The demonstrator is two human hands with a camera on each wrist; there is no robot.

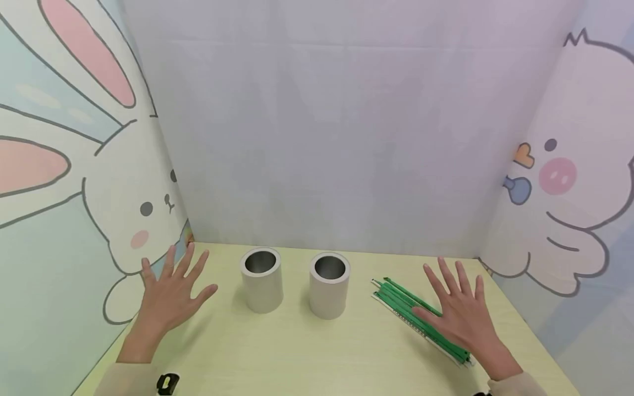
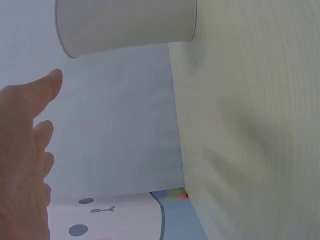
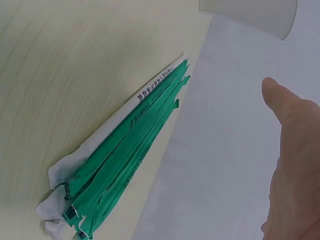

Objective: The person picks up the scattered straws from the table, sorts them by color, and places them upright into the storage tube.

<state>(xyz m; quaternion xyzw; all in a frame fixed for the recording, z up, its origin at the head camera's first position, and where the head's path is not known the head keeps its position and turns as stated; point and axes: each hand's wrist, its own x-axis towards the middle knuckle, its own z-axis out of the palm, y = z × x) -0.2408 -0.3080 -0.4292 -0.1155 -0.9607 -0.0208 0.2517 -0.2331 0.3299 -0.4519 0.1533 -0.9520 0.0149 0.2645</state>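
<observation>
My left hand (image 1: 170, 301) is held over the left of the table with fingers spread, holding nothing. To its right, a white cylindrical cup (image 1: 264, 290) with a dark metallic inside stands upright. A second matching cup (image 1: 328, 298) stands beside it, a small gap between them. My right hand (image 1: 462, 314), fingers also spread, is over a bundle of long thin green and white wrapped sticks (image 1: 401, 304) and hides part of it. In the right wrist view, printed characters run along the wrappers (image 3: 135, 140), and that hand (image 3: 299, 160) is apart from them.
The pale wood-grain table (image 1: 277, 357) meets a plain light cloth (image 1: 322, 137) at the back. A rabbit-patterned cloth (image 1: 114, 209) hangs at the left, and one with a white cartoon animal (image 1: 589, 132) at the right.
</observation>
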